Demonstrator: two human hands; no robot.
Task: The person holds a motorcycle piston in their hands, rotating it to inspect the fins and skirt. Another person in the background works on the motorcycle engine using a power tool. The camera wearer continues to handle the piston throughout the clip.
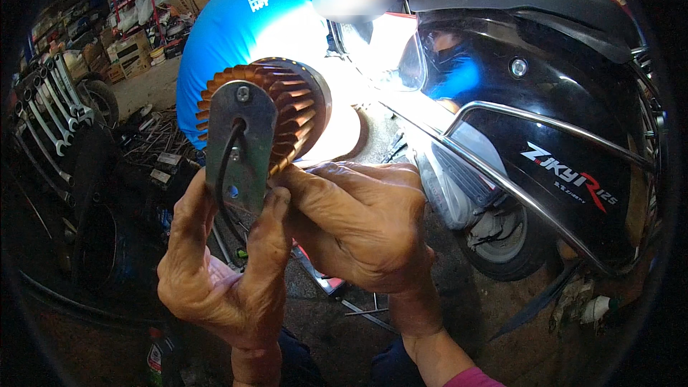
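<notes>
Cluttered workshop: wrenches (pixel 50 111) upper left, black scooter (pixel 545 115) right; both hands, left (pixel 222 272) and right (pixel 358 222), grip a finned copper lamp (pixel 287 111) by its grey plate (pixel 240 147).

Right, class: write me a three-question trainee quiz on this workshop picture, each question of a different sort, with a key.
1. True or false: both hands grip the finned lamp unit.
2. What hangs at far left? A) combination wrenches B) helmets C) chains
3. Fill in: a black ____ runs down the grey metal bracket.

Key: 1 true, the left hand and right hand hold it; 2 A, wrenches; 3 wire.
</notes>
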